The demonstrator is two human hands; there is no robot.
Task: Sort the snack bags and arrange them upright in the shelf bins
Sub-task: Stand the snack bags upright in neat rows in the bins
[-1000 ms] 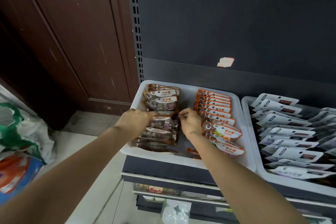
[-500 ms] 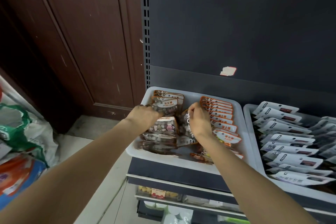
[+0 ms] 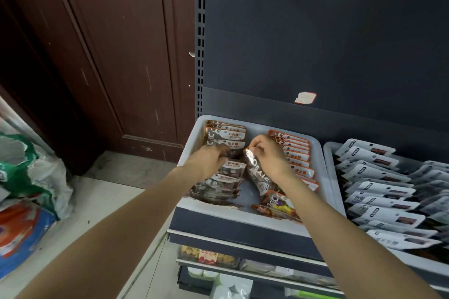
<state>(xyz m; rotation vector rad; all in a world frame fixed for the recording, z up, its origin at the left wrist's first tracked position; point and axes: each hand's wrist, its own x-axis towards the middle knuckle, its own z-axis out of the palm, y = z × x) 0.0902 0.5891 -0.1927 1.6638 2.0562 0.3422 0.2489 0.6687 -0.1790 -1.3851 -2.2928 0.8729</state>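
Note:
A white shelf bin [image 3: 245,218] holds two rows of orange-trimmed snack bags. The left row of stone candy bags [image 3: 226,135] stands partly upright at the back and lies slumped toward the front. My left hand [image 3: 206,161] reaches into this row, fingers curled among the bags. My right hand [image 3: 266,155] pinches the top of one dark stone candy bag [image 3: 258,175], lifted and tilted over the bin's middle. The right row of orange bags [image 3: 295,150] stands behind my right hand. A few loose bags [image 3: 279,204] lie flat at the bin's front.
A second white bin [image 3: 334,192] to the right is full of white-labelled bags [image 3: 379,189]. The dark shelf back panel [image 3: 315,43] rises behind. A brown door [image 3: 116,56] and sacks [image 3: 26,177] on the floor are at left. Lower shelves [image 3: 243,262] hold more goods.
My right hand has pulled one dark bag out of the left row and lifted it over the bin's middle. My left hand stayed in the left row.

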